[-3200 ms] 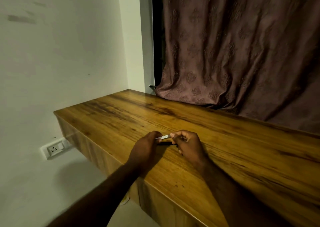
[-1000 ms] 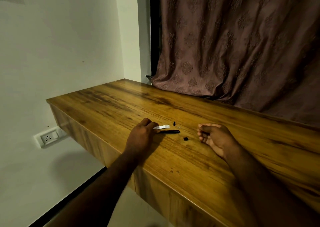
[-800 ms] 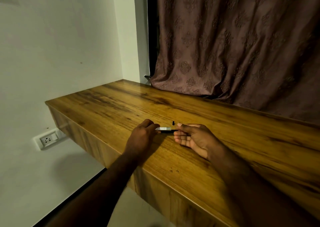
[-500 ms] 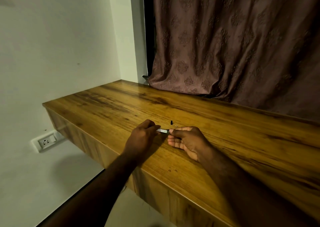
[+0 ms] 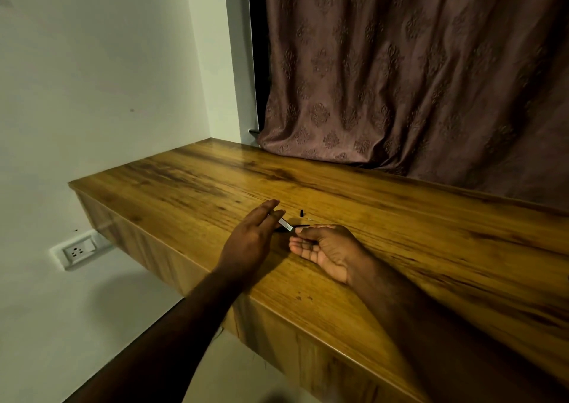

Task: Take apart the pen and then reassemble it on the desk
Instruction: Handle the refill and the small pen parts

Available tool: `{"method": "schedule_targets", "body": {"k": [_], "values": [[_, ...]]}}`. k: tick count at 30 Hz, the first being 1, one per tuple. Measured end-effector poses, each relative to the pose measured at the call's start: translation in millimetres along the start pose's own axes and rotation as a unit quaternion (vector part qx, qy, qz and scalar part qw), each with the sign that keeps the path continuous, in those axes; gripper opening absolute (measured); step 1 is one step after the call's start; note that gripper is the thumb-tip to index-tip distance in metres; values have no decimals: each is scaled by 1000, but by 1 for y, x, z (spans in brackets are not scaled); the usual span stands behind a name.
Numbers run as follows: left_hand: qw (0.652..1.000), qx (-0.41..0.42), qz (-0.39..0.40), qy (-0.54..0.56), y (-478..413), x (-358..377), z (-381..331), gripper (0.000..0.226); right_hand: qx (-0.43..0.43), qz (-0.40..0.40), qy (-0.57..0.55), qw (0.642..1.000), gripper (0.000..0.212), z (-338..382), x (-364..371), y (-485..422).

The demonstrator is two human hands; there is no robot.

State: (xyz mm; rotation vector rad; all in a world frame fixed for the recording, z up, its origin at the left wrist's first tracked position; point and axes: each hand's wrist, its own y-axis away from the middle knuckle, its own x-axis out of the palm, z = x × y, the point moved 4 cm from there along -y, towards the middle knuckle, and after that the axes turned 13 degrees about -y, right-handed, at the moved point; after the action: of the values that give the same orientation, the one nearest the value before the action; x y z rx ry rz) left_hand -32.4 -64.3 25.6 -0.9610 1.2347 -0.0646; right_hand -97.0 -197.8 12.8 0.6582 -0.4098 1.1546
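Note:
The pen lies in parts on the wooden desk (image 5: 400, 218). My left hand (image 5: 252, 242) pinches a short silver pen piece (image 5: 284, 224) between thumb and forefinger, with the other fingers stretched out. My right hand (image 5: 326, 248) rests palm up beside it. Its thumb and forefinger are pinched at the silver piece's end on a small black pen part, which is mostly hidden. A thin black pen barrel (image 5: 301, 226) lies on the desk just behind the two hands. A tiny black cap piece (image 5: 301, 212) and a small spring-like bit (image 5: 309, 218) lie a little farther back.
A brown patterned curtain (image 5: 415, 79) hangs along the desk's back edge. A white wall (image 5: 92, 79) stands at the left, with a socket (image 5: 78, 251) below the desk top. The desk's front edge runs just under my forearms.
My right hand moved left from the open desk over the small black part and came to the silver piece. My left hand has lifted slightly and spread its fingers.

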Motion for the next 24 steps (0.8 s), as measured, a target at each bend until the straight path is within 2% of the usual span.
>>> {"method": "schedule_targets", "body": {"k": [9,16,24], "values": [[999,-44,22,21,-1,-1,4,45,-18,-6,-7,1000,10,5,0,2],[997,-37,-11,62,0,-16,-8,49,-27,15,-9,1000,21,8,2,4],[997,-30,-19,73,1,-20,-9,51,-39,22,7,999,18,9,0,5]]}}
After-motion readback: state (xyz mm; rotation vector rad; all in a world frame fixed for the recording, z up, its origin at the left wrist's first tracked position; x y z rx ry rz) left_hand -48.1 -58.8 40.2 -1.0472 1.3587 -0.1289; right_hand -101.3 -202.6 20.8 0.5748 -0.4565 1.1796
